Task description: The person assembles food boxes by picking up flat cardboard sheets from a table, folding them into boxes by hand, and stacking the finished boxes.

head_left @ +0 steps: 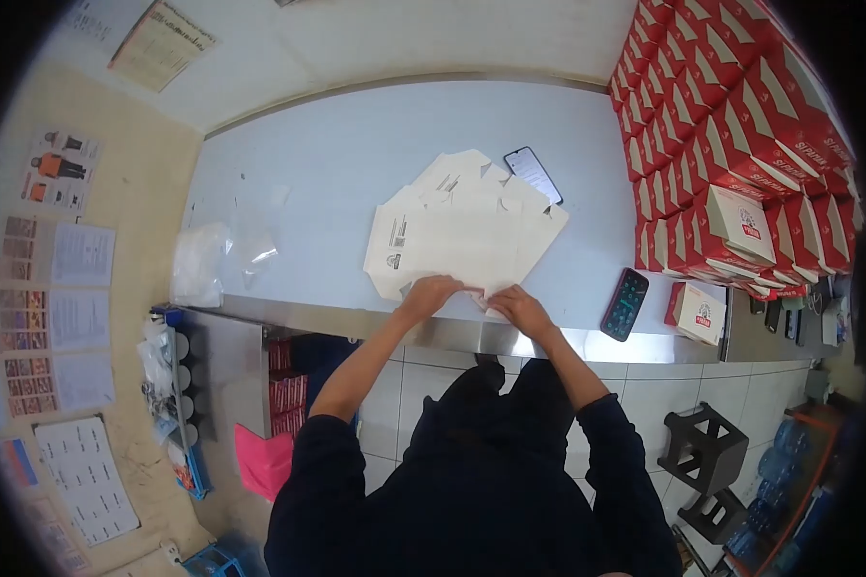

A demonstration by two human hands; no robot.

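Left grip (pixel 433 291) and right grip (pixel 516 310), head view: both closed, fingers bent around the near edge of a cream cardboard carton blank (pixel 476 231), a small reddish fold showing between them. The blank lies with others in an overlapping, fanned pile directly beyond both hands, on the pale worktop (pixel 327 144); printed marks, among them a square code, face up ahead of the left grip. How many blanks the fingers hold cannot be told.

Beyond the pile, ahead and to the right of the right grip, a smartphone with a lit, pale screen (pixel 535 176) lies just beside the cardboard. Right of the right grip, near the front edge, lies a dark smartphone with green icons (pixel 624 304); farther right is a single red-and-white carton (pixel 698 312). Ahead of that carton, well right of both hands, rise rows of stacked red-and-white cartons (pixel 712 144). Well left of the left grip, clear plastic bags (pixel 200 264) lie at the worktop's end. Below and right of the right grip, a dark stool (pixel 704 447) stands on the tiled floor (pixel 635 409).
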